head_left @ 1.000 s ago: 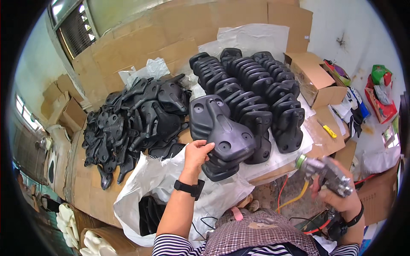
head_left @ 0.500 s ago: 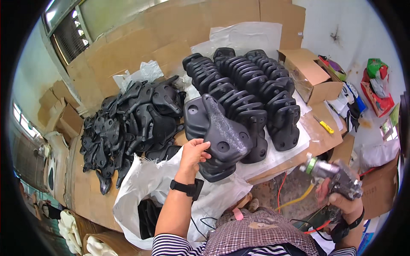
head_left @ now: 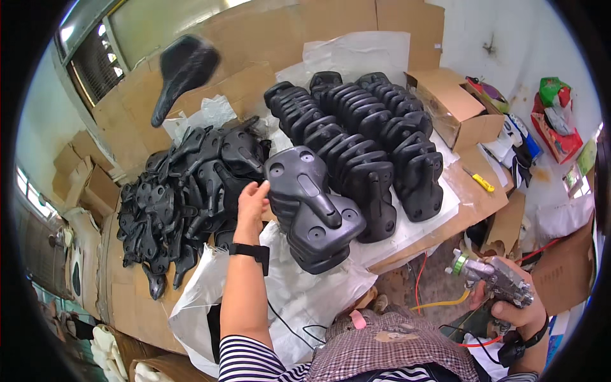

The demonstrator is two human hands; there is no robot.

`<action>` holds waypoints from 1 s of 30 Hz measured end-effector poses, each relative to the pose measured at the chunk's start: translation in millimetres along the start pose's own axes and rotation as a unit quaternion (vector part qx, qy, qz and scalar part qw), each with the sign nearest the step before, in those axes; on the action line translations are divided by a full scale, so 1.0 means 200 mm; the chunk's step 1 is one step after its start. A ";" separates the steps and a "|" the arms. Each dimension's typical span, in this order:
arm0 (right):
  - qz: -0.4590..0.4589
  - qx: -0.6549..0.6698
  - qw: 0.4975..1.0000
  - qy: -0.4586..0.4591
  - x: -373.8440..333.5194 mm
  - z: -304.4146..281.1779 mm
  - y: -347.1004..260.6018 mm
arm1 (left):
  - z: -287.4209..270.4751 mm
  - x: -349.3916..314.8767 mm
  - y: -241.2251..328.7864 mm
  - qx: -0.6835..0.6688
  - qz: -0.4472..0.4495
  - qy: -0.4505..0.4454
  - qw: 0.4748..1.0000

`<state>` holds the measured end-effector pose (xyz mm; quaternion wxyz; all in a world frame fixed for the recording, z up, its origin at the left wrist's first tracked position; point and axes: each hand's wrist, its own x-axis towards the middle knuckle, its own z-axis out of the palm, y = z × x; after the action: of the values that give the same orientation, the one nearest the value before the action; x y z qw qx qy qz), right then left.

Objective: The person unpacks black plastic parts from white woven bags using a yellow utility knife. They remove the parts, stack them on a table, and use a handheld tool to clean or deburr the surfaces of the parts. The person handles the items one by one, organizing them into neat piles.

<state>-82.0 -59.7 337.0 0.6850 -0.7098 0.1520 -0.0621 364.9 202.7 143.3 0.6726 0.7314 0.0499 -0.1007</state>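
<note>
A black bicycle saddle [head_left: 184, 71], slightly blurred, hangs in mid-air above the left pile, its narrow nose pointing down; no hand touches it. My left hand [head_left: 253, 200] is open, fingers apart, beside the near stack of black saddles [head_left: 321, 235], between that stack and the heap of loose black saddles [head_left: 168, 197]. Nothing is in it. At the right, my right hand [head_left: 512, 305] is wrapped round a metal spray gun [head_left: 493, 277] with a green ring near its nozzle, a yellow hose running to it.
Rows of nested black saddles [head_left: 350, 118] stand on white sheeting. A yellow utility knife [head_left: 478, 179] lies on the cardboard-covered table, near an open cardboard box [head_left: 455, 108]. White sacking [head_left: 286, 293] drapes over the table's near edge. Red hoses [head_left: 418, 280] hang at the right.
My left hand has let go of the white-streaked saddle and moved left. A saddle is now airborne at the upper left. The near stack's top saddle shows no white streak. The spray gun stays held.
</note>
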 end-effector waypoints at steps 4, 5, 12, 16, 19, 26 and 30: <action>-0.005 -0.031 0.997 -0.065 0.06 0.03 -0.02 | 0.07 0.00 -0.03 0.005 0.014 -0.001 1.000; -0.020 -0.021 0.998 -0.047 0.08 0.06 -0.03 | 0.10 0.03 -0.03 0.008 0.018 -0.003 1.000; -0.073 0.006 0.989 0.127 0.12 0.15 -0.10 | 0.08 0.07 -0.01 0.018 -0.019 -0.027 0.999; -0.024 -0.015 1.000 0.010 0.04 0.06 -0.06 | 0.06 0.07 -0.01 -0.129 -0.045 -0.109 0.985; 0.044 -0.016 0.999 -0.010 0.02 0.05 -0.08 | 0.04 0.03 0.09 -0.282 0.073 -0.150 0.945; -0.001 0.007 1.000 -0.027 0.12 0.08 -0.05 | -0.14 -0.13 0.01 0.025 0.134 -0.076 0.988; -0.055 0.056 0.994 0.075 0.17 0.14 -0.05 | -0.03 -0.34 -0.08 0.121 0.002 -0.184 0.975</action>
<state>-40.4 -43.8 341.0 0.7057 -0.6712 0.1601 -0.1607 296.3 214.0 142.9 0.5773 0.7761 -0.0888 -0.2376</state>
